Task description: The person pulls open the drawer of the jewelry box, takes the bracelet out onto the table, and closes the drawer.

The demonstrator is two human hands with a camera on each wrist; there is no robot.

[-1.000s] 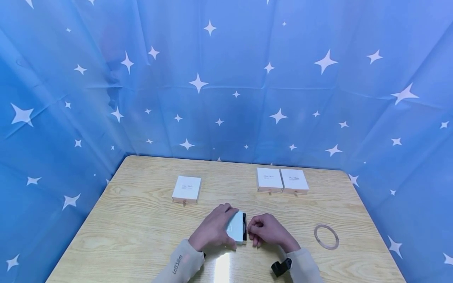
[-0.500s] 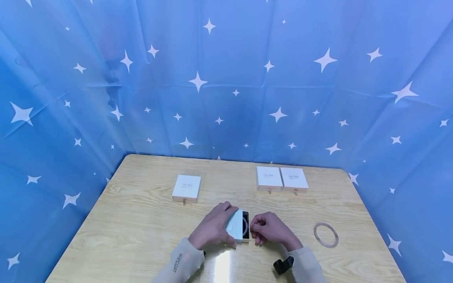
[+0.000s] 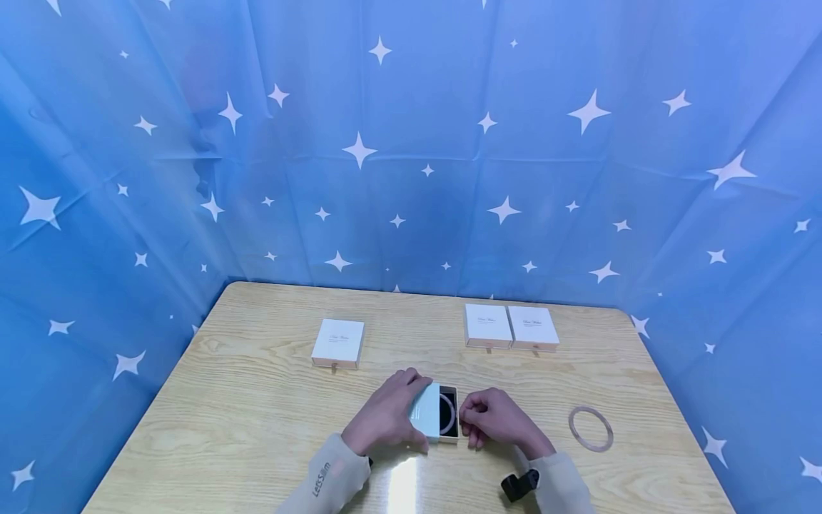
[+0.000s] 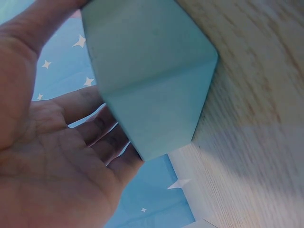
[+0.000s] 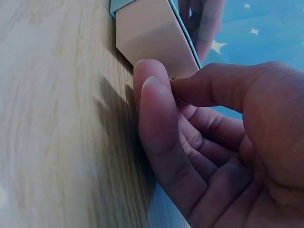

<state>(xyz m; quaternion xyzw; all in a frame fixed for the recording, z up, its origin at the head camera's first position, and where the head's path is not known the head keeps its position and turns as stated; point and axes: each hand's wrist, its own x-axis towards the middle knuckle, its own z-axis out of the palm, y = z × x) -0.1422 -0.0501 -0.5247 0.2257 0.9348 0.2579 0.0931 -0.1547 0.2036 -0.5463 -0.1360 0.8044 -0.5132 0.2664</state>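
Observation:
A light blue box sleeve (image 3: 424, 414) lies on the table, held by my left hand (image 3: 380, 412) with thumb and fingers at opposite sides. In the left wrist view the sleeve (image 4: 152, 80) shows its top and one side. From its right end sticks a cream drawer (image 5: 147, 35) with a dark lining, partly pulled out. Part of a pale bangle (image 3: 452, 412) shows inside. My right hand (image 3: 499, 420) pinches at the middle of the drawer's front, on a small pull tab mostly hidden by thumb and fingertips.
A loose pale pink bangle (image 3: 591, 429) lies on the wooden table (image 3: 244, 428) right of my right hand. One white box (image 3: 338, 341) stands at the back left, two white boxes (image 3: 489, 325) side by side at the back right. A starry blue curtain (image 3: 411, 185) surrounds the table.
My right hand has moved slightly right, drawing the drawer further out of the sleeve, so more of the bangle inside shows. My left hand has stayed in place on the sleeve.

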